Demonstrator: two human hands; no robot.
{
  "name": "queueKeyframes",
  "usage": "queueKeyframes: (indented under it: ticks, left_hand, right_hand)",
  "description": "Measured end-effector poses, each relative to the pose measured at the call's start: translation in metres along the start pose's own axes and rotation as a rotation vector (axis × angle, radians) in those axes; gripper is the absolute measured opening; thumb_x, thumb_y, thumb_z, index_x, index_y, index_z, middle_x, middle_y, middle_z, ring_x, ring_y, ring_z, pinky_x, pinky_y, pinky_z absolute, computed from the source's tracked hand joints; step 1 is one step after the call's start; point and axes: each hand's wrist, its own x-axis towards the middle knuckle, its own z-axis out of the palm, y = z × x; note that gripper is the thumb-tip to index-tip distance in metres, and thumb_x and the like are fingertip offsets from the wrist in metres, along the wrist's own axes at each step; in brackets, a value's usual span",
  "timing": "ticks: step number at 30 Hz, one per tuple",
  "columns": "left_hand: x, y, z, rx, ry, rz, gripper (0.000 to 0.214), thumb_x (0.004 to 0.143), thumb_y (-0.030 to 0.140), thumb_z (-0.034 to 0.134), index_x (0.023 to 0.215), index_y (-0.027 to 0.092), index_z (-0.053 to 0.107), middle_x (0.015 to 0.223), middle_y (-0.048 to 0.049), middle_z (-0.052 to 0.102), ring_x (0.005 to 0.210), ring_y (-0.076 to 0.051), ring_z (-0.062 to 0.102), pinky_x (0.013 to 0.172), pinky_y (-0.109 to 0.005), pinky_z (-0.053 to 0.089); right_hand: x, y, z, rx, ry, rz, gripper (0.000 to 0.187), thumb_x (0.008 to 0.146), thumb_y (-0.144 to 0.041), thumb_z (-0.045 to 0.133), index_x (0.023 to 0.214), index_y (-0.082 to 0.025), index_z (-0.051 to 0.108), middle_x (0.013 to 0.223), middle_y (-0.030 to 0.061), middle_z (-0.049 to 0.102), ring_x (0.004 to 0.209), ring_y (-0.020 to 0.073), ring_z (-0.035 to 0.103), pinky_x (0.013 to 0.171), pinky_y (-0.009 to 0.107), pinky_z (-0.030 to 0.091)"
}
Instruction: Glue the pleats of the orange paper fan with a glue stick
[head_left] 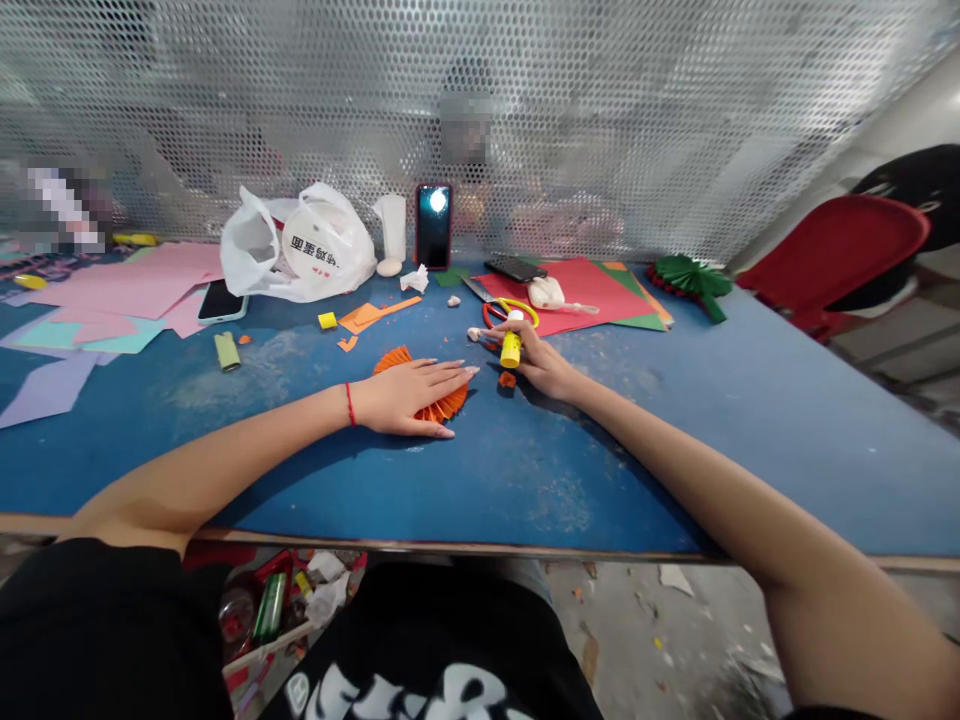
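Observation:
My left hand (409,395) lies flat, fingers stretched out, pressing an orange pleated paper fan (442,403) onto the blue table (720,420). A red cord is round that wrist. My right hand (536,362) is closed round a yellow glue stick (511,347), held upright just right of the fan. A small orange cap (507,379) lies beside that hand. Yellow-and-red scissors (506,310) rest just behind the glue stick.
Red and green paper sheets (600,290), a dark phone (514,268), a standing lit phone (433,226), a white plastic bag (300,245), pink sheets (120,290), a green lighter (226,351), orange scraps (367,316), a green paper fan (690,278). A perforated metal screen stands behind the table; a red chair (832,255) is at right.

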Motion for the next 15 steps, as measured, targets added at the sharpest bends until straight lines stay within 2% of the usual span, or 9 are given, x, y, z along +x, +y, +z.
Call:
queueKeyframes:
  ticks: [5,9,11,15]
  left_hand:
    - [0.001,-0.001,-0.001,-0.020,0.019,0.023,0.089,0.093,0.070,0.039,0.158,0.013,0.015,0.163,-0.0134,0.021,0.151,-0.027,0.023,0.123,-0.042,0.018]
    - [0.002,0.000,0.000,-0.028,0.028,0.017,0.090,0.093,0.070,0.040,0.158,0.013,0.016,0.162,-0.0147,0.023,0.151,-0.028,0.025,0.122,-0.044,0.020]
    - [0.002,-0.002,-0.001,-0.029,0.024,0.024,0.089,0.093,0.069,0.041,0.158,0.014,0.015,0.162,-0.0149,0.024,0.150,-0.028,0.026,0.122,-0.044,0.021]
    - [0.001,-0.012,-0.005,0.013,0.034,0.003,0.083,0.095,0.065,0.040,0.158,0.019,0.012,0.163,-0.0129,0.022,0.150,-0.029,0.025,0.122,-0.049,0.017]
  right_hand:
    - [0.002,0.002,-0.002,0.042,-0.011,-0.017,0.037,0.091,-0.028,0.053,0.127,-0.026,0.042,0.124,0.0101,0.067,0.122,0.0299,0.061,0.107,0.056,0.042]
    - [-0.004,0.004,-0.003,0.106,-0.016,-0.032,0.032,0.091,-0.029,0.055,0.122,-0.029,0.047,0.118,0.0067,0.071,0.118,0.0277,0.065,0.105,0.053,0.045]
    - [-0.006,0.004,-0.003,0.138,0.009,-0.032,0.031,0.093,-0.031,0.053,0.123,-0.030,0.044,0.118,0.0062,0.071,0.114,0.0263,0.067,0.103,0.052,0.047]
    - [-0.006,0.002,-0.004,0.124,0.036,-0.010,0.036,0.092,-0.029,0.055,0.126,-0.029,0.043,0.129,0.0095,0.066,0.122,0.0276,0.062,0.105,0.053,0.045]
